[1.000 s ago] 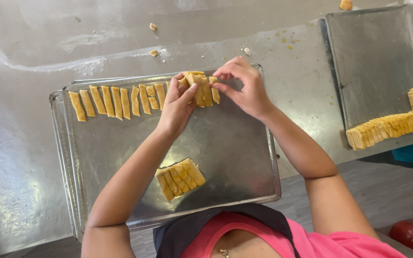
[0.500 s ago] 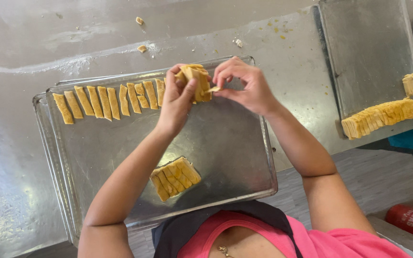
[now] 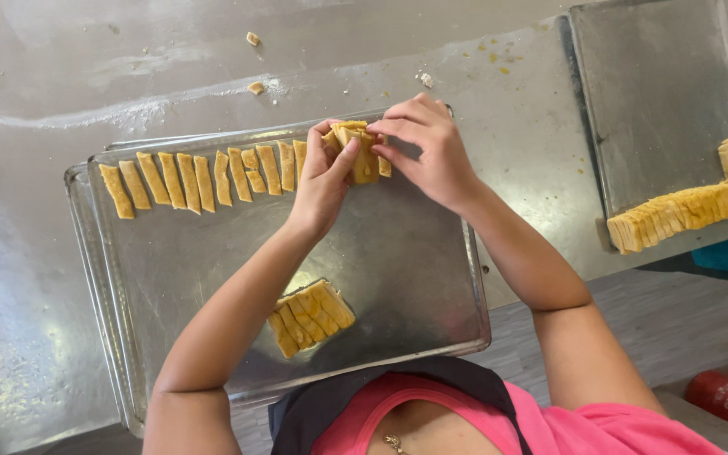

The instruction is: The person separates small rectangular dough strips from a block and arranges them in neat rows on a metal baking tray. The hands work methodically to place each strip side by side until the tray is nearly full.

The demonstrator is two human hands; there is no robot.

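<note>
1 head-worn view — looks straight down, close, over the metal counter (image 3: 61, 76) and the near baking tray (image 3: 212, 253).

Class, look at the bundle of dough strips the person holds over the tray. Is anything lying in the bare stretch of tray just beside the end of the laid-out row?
Nothing visible does. Both the left hand and right hand hold the bundle of dough strips above the tray, by the row of strips. The small stack lies nearer the person.

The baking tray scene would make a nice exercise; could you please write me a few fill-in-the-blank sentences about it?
1. Both hands, left hand and right hand, hold a small stack of dough ____.
2. The row of strips lies along the tray's ____ edge.
3. A loose pile lies on the tray between the person's ____.

Missing words: strips; far; arms
</note>
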